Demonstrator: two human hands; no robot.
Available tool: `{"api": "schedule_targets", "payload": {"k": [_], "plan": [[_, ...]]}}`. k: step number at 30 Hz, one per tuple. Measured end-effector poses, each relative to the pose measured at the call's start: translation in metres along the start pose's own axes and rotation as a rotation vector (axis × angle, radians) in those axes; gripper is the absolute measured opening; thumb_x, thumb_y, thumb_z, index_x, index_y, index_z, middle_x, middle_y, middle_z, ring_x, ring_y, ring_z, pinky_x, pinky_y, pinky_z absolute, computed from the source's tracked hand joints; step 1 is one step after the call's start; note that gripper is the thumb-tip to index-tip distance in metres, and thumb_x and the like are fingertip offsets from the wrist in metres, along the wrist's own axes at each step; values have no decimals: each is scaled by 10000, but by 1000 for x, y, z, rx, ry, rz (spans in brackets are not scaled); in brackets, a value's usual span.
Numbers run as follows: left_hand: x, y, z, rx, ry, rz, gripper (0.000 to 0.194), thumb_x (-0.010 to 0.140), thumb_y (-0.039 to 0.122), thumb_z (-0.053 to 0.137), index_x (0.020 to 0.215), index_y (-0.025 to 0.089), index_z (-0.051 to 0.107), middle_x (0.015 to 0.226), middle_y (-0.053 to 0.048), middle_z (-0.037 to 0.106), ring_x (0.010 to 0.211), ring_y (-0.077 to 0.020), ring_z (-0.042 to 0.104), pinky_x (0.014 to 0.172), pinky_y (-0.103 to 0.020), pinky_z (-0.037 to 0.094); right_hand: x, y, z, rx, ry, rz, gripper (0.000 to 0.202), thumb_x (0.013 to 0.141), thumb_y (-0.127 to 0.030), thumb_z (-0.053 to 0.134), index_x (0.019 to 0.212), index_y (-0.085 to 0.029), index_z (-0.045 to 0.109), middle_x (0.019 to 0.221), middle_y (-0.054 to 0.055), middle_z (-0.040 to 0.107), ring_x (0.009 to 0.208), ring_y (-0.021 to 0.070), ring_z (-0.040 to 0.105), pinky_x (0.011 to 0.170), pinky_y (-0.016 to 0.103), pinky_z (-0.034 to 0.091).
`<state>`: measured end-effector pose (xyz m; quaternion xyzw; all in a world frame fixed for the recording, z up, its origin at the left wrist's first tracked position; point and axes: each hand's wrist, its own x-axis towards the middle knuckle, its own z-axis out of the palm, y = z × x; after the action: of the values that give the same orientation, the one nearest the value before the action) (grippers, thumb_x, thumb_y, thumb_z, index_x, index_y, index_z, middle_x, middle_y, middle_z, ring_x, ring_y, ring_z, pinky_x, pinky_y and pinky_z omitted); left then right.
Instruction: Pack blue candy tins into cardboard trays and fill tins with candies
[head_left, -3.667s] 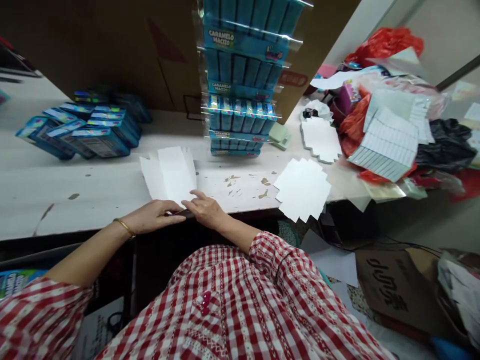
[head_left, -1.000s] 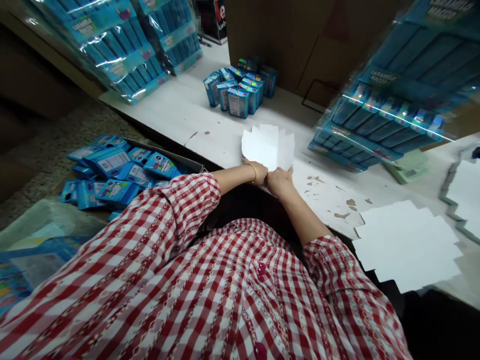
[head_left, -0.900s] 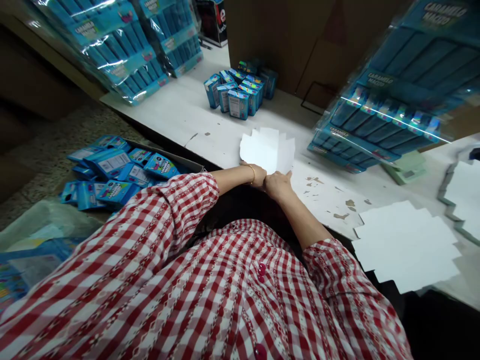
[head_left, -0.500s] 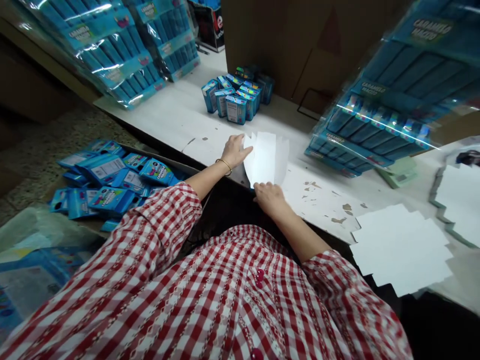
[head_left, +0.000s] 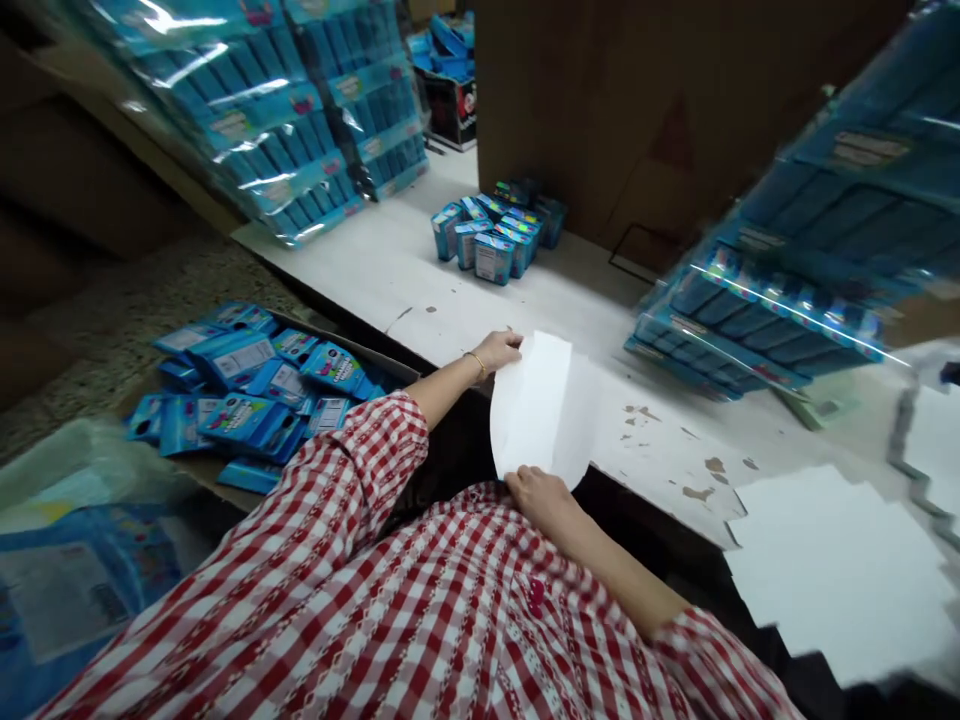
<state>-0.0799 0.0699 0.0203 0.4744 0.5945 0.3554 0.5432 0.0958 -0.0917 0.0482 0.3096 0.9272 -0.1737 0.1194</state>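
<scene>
A white folded card sheet (head_left: 534,400) is held between my two hands over the table's front edge. My left hand (head_left: 498,352) pinches its far left corner. At the near edge, my right hand (head_left: 538,494) has its fingers closed over the card. A crease runs lengthwise, and the right-hand panel is angled and slightly blurred. Beyond the card, a cluster of small blue boxes (head_left: 493,258) stands upright on the white table (head_left: 420,318).
An open carton of blue packets (head_left: 240,420) sits at lower left. Wrapped blue display stands rise at back left (head_left: 300,130) and right (head_left: 757,290). White die-cut cards (head_left: 840,570) overhang the table's edge on the right. A brown cardboard panel (head_left: 600,100) stands behind.
Both hands have drawn the white card toward my body, past the table's edge, and more of its surface shows. The camera view has shifted, so the surroundings sit lower and further right.
</scene>
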Motion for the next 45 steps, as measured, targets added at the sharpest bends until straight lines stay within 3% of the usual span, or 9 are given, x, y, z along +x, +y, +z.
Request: {"api": "schedule_targets", "payload": {"k": [3, 5, 10, 14, 17, 26, 33, 40, 45], "plan": [[-8, -4, 0, 250, 44, 65, 479, 640, -4, 473, 1061, 125, 660, 889, -31, 694, 767, -147, 621, 761, -252, 496, -2, 17, -33, -6, 281, -98, 327, 919, -268, 418, 1186, -152, 567, 1139, 119, 637, 1024, 201, 588, 831, 305, 476], [-15, -4, 2, 470, 27, 173, 482, 660, -23, 451, 1049, 153, 675, 991, -34, 692, 888, -150, 621, 836, -236, 474, 12, 38, -55, -73, 491, 33, 330, 927, -276, 400, 1162, -140, 586, 1131, 133, 639, 1036, 212, 577, 883, 331, 440], [-25, 7, 6, 964, -183, 309, 326, 729, 59, 513, 935, 198, 724, 1022, -68, 690, 996, -207, 613, 861, -259, 442, 56, 88, -69, -180, 137, 230, 218, 846, -120, 466, 875, -119, 681, 903, 143, 686, 893, 235, 614, 820, 345, 422], [-17, 16, 4, 1015, -225, 264, 220, 788, 188, 532, 706, 192, 737, 827, -93, 709, 875, -233, 644, 758, -274, 430, 54, 115, -53, -1, 488, 596, 380, 844, -237, 503, 1191, -93, 565, 1161, 173, 613, 1071, 260, 547, 880, 354, 399], [-10, 20, 6, 988, -194, 235, 225, 782, 224, 541, 674, 203, 737, 779, -88, 711, 826, -221, 645, 724, -273, 406, 49, 125, -44, 278, 431, 850, 418, 826, -332, 519, 1174, -111, 584, 1074, 134, 659, 965, 248, 597, 789, 320, 439], [-4, 23, 6, 886, -213, 66, 262, 766, 356, 580, 696, 150, 727, 707, -62, 695, 736, -176, 607, 617, -230, 381, 67, 112, -64, 105, 194, 480, 328, 836, -142, 409, 968, -204, 703, 1053, 73, 681, 969, 192, 598, 815, 264, 412], [-3, 5, 6, 642, -35, -31, 557, 567, 284, 773, 1066, 103, 603, 975, -79, 657, 821, -168, 598, 677, -222, 441, 72, 125, -69, 197, 190, 486, 259, 787, -159, 481, 829, -199, 734, 905, 62, 709, 974, 206, 574, 783, 259, 414], [-6, 12, 6, 413, -145, -69, 259, 542, 226, 775, 720, 131, 612, 650, 6, 615, 592, -118, 542, 576, -232, 425, 77, 140, -59, 472, 246, 597, 133, 718, -193, 597, 807, -174, 695, 845, 35, 693, 803, 143, 596, 678, 213, 406], [-4, 15, 7, 680, -73, -10, 253, 531, 309, 778, 653, 147, 628, 599, 21, 581, 603, -128, 533, 549, -224, 383, 79, 143, -49, 594, 372, 700, 453, 708, -301, 660, 1129, -176, 549, 892, 20, 657, 751, 122, 571, 647, 207, 401]]}}
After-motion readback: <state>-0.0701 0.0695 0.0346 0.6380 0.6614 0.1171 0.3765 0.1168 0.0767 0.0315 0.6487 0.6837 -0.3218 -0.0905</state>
